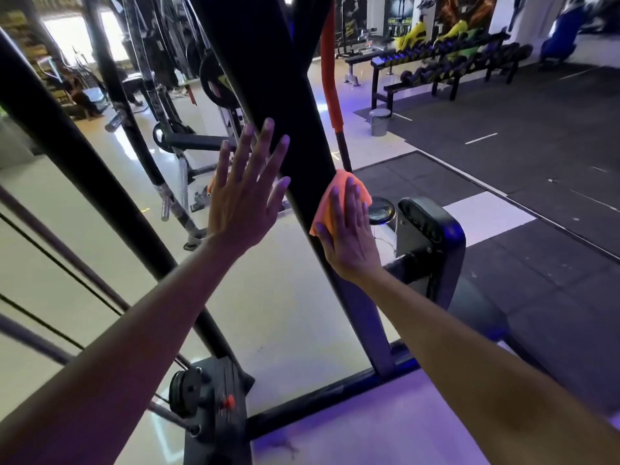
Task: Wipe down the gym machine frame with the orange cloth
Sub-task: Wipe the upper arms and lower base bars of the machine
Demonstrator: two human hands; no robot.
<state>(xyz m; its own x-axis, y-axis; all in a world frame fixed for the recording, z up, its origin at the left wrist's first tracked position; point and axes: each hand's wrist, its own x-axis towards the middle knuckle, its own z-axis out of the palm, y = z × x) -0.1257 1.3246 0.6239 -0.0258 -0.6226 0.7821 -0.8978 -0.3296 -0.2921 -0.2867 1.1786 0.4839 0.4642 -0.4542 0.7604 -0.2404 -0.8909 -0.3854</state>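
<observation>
Right hand [349, 236] flat, fingers straight, presses orange cloth [330, 199] on black frame post [292, 129]. Left hand [245, 196] released, fingers spread. Cloth soft, light; likely slips unless palm covers middle.

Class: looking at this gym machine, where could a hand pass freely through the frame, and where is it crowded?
Free: the gap between the wide black upright and the slanted tube, over bare floor. Crowded: right of the upright, by the seat pad.

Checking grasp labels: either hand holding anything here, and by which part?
No curled grip. The right hand presses the orange cloth flat against the frame post, fingers straight across its middle. The left hand is open, holding nothing.
</observation>
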